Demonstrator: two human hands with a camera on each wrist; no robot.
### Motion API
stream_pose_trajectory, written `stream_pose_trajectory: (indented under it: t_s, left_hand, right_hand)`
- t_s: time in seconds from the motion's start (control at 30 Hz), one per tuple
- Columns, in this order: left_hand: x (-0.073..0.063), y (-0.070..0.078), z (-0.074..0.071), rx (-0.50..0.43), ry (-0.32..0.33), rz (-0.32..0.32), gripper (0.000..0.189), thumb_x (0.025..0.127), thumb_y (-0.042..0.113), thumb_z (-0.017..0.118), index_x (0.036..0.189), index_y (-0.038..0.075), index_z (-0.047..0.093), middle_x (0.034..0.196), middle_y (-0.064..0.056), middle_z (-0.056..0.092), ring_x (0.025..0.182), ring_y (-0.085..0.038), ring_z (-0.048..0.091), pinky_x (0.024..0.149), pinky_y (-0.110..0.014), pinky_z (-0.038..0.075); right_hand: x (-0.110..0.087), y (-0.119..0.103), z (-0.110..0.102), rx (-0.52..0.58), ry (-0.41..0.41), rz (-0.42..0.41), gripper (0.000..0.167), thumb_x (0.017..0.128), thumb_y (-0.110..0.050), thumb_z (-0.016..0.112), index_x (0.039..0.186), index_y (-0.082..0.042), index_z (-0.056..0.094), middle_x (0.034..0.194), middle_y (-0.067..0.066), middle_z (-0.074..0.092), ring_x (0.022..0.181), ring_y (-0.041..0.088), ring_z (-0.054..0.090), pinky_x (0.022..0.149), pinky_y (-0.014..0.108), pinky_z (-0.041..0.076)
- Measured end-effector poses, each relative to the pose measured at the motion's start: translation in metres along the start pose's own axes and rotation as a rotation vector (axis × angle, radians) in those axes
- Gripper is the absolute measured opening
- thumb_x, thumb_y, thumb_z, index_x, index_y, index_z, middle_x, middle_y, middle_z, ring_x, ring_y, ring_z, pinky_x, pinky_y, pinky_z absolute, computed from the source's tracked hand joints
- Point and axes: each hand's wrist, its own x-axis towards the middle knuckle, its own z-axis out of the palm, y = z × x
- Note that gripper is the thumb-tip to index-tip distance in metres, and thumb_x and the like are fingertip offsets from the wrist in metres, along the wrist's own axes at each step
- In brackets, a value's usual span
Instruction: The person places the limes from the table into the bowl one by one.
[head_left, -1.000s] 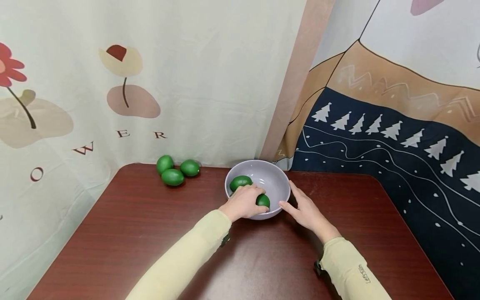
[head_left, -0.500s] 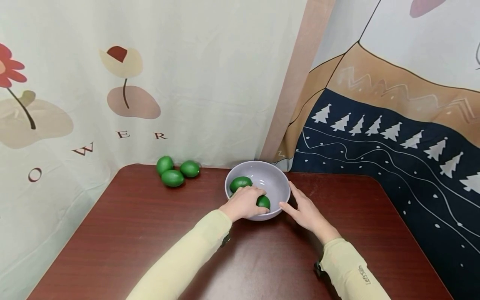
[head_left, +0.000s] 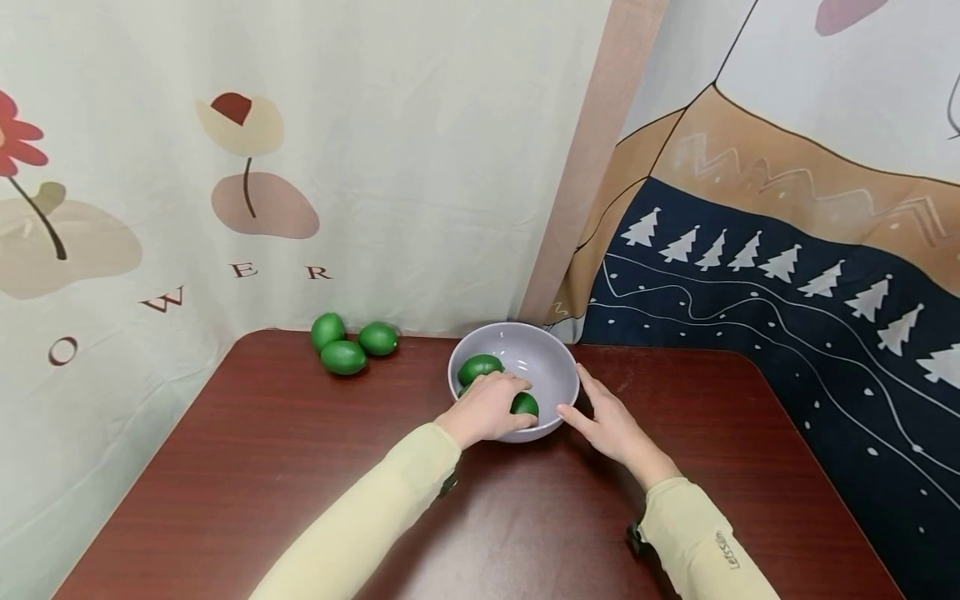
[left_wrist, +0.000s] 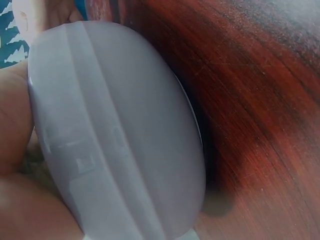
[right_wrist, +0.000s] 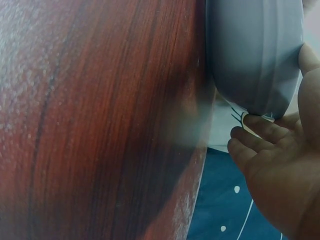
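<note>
Bowl looks unmoved over the last second: your left hand grips a lime inside it, your right hand rests loosely against its outside, so that lime remains unreleased.

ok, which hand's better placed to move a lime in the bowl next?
Left, probably: the left hand reaches into the bowl, a lime between its thumb and fingers. The right hand is at the bowl's rim, apart from the visible limes.
</note>
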Motion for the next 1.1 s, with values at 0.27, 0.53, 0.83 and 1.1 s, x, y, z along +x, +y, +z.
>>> stream_pose_trajectory:
  t_s: [0.27,0.53,0.83,1.1]
  left_hand:
    - [-0.005,-0.001,0.001,-0.001,0.077,0.056,0.045,0.093,0.031,0.073,0.128,0.003,0.07,0.124,-0.011,0.072,0.117,-0.029,0.063,0.103,-0.047,0.048]
    - [-0.01,-0.006,0.001,-0.033,0.135,0.116,0.044,0.094,0.029,0.073,0.127,0.001,0.07,0.124,-0.011,0.072,0.119,-0.03,0.063,0.104,-0.044,0.048]
    - [-0.017,-0.011,0.0,-0.019,0.196,0.183,0.042,0.093,0.027,0.072,0.127,0.001,0.07,0.124,-0.01,0.071,0.119,-0.028,0.062,0.105,-0.046,0.047]
    - [-0.024,-0.014,-0.001,-0.009,0.221,0.197,0.044,0.093,0.029,0.073,0.129,0.003,0.069,0.126,-0.01,0.07,0.123,-0.027,0.061,0.109,-0.047,0.044]
  right_hand:
    - [0.0,0.0,0.0,-0.009,0.008,-0.009,0.086,0.101,-0.038,0.065,0.162,0.003,0.02,0.165,0.027,0.028,0.15,0.047,0.032,0.118,0.064,0.03]
    - [0.0,0.0,0.0,0.002,-0.002,0.012,0.087,0.101,-0.039,0.066,0.163,0.001,0.019,0.166,0.025,0.027,0.151,0.046,0.031,0.118,0.064,0.029]
    - [0.001,0.0,0.001,-0.002,0.003,0.001,0.087,0.101,-0.039,0.065,0.163,0.002,0.02,0.165,0.026,0.028,0.15,0.046,0.031,0.118,0.063,0.03]
    - [0.0,-0.001,0.0,0.001,0.004,0.004,0.087,0.101,-0.038,0.065,0.163,0.002,0.02,0.165,0.026,0.028,0.151,0.046,0.031,0.118,0.063,0.029]
